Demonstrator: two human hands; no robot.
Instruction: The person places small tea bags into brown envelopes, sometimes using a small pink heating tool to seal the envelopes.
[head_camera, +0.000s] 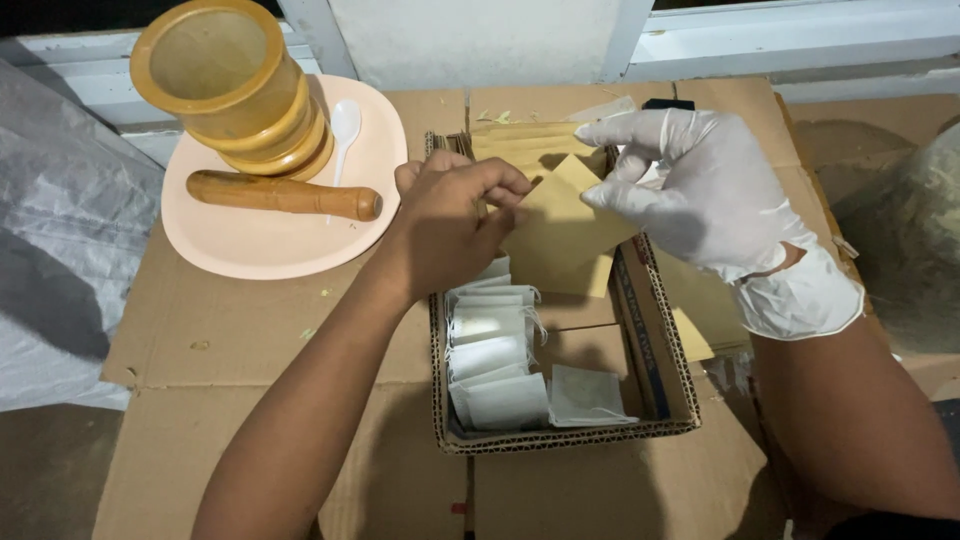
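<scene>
Both hands pinch one tan paper envelope (562, 235): bare left hand (450, 225) grips its left edge, gloved right hand (700, 195) its right corner. Below the grip, white tea bags (490, 365) fill a cardboard tray (560, 436). Further left, a wooden pestle (280, 194) and mortar (235, 85) sit on a plate (250, 255).

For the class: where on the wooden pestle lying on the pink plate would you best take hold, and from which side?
Grip the wooden pestle around its straight middle shaft, probably from above. It lies flat across the pink plate, so the top is open and fingers can close over its near and far sides. The mortar stands close behind, so a top approach probably clears it best.
</scene>
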